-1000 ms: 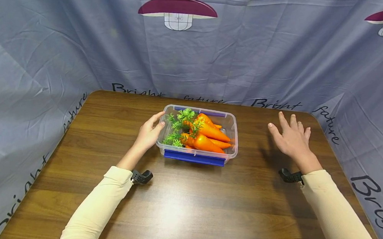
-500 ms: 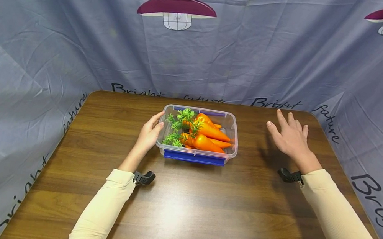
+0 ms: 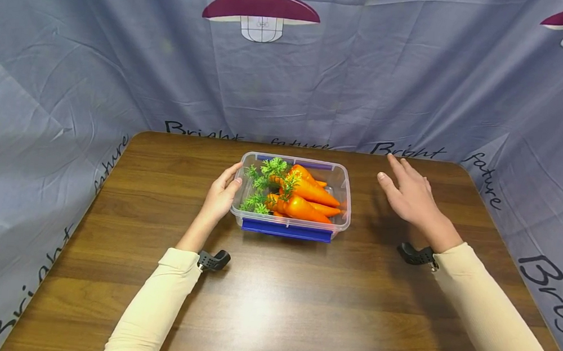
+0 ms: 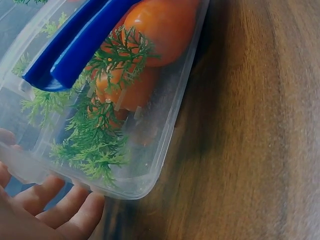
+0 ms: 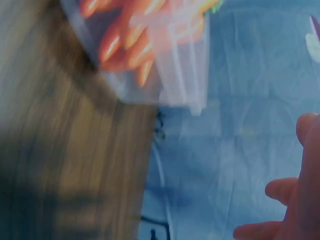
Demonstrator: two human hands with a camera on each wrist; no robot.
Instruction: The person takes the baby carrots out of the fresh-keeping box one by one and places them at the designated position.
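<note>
A clear plastic food container (image 3: 347, 196) with blue latches (image 3: 286, 230) sits near the table's far edge. Several orange carrots (image 3: 307, 209) with green leafy tops (image 3: 263, 182) lie in it, leaves toward the left. Against the container's left end rests my left hand (image 3: 218, 195); in the left wrist view its fingers (image 4: 82, 215) touch the end wall just below the rim. To the right of the container, and apart from it, my right hand (image 3: 411, 198) hovers over the table with fingers extended and nothing in them.
The brown wooden table (image 3: 269, 304) spreads out on all sides of the container. A grey-blue curtain (image 3: 321, 77) printed with red lamps and lettering hangs behind it and along both sides. Black wrist mounts (image 3: 214, 260) are worn on both arms.
My right hand has moved left toward the container, its fingers closer together in view. The left hand stays at the container's left end, its forearm shifted slightly right. The container has not moved.
</note>
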